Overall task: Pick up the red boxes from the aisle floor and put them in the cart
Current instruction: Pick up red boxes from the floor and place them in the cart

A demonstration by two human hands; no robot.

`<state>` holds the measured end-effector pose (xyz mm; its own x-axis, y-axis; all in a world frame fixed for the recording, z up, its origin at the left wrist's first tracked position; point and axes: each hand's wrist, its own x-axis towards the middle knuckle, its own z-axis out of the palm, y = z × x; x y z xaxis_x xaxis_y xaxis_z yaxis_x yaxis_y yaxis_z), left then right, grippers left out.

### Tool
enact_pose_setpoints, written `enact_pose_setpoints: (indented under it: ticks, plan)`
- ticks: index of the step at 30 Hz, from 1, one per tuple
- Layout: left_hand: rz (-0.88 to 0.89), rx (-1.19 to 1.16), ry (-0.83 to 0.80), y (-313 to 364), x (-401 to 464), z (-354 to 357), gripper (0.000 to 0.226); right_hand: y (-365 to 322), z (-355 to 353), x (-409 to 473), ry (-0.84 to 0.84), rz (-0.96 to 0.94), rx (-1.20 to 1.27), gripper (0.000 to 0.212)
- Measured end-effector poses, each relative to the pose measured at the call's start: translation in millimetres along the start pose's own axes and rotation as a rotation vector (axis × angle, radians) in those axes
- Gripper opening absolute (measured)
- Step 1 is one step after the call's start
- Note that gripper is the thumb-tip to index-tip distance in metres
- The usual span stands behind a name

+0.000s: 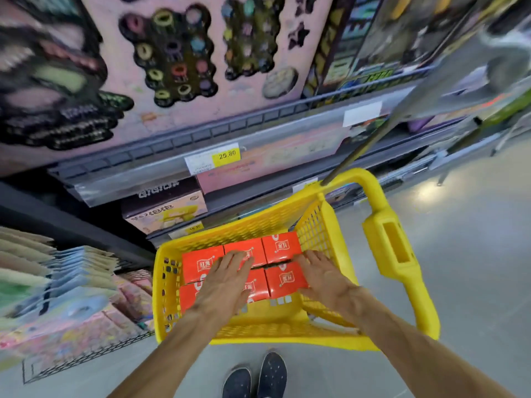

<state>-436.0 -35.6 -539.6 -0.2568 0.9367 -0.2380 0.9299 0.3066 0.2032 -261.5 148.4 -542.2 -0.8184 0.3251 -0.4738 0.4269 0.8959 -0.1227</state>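
Several red boxes (283, 246) with white labels lie packed in two rows inside the yellow plastic cart (316, 225). My left hand (227, 278) hovers flat over the middle boxes, fingers spread, holding nothing. My right hand (324, 275) is spread over the right-hand boxes beside the cart's right wall, also holding nothing. Whether either palm touches the boxes I cannot tell. The left front box (188, 295) is partly hidden under my left wrist.
The cart's yellow handle (390, 242) rises on the right with a grey pole (370, 139). Store shelves (201, 165) with toy packs and price tags stand ahead and left. A wire rack of packets (71, 311) sits at the left. My shoes (255, 374) stand on the grey floor (474, 254).
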Motion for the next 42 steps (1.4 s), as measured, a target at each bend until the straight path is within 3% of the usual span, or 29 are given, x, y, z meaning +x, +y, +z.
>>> enact_pose_setpoints:
  ticks: [4,8,13,16,23,27,33,42]
  plan:
    - [0.135,-0.002,0.086,22.1,7.9,-98.0,0.071,-9.1,-86.0,-42.8,0.133,-0.129,-0.010,0.067]
    - [0.212,0.092,0.166,52.6,11.4,-201.1,0.082,1.7,-189.6,-111.8,0.350,-0.081,-0.033,0.068]
    - [0.382,0.135,0.291,131.7,6.5,-321.3,0.080,41.8,-296.2,-241.8,0.515,0.109,-0.091,0.074]
    - [0.530,0.092,0.283,201.5,13.2,-367.7,0.084,72.8,-330.0,-329.3,0.587,0.280,-0.069,0.077]
    - [0.936,0.132,0.399,399.4,43.5,-428.5,0.086,160.6,-330.9,-518.7,0.681,0.665,0.006,0.091]
    - [1.020,0.079,0.386,516.6,74.3,-435.5,0.094,212.6,-307.9,-615.6,0.712,0.835,0.066,0.094]
    - [1.132,0.112,0.360,689.8,125.2,-432.8,0.086,311.4,-288.2,-730.4,0.711,1.017,-0.005,0.092]
    - [1.209,0.165,0.331,877.0,230.9,-418.1,0.091,467.0,-278.7,-813.2,0.701,1.120,0.028,0.093]
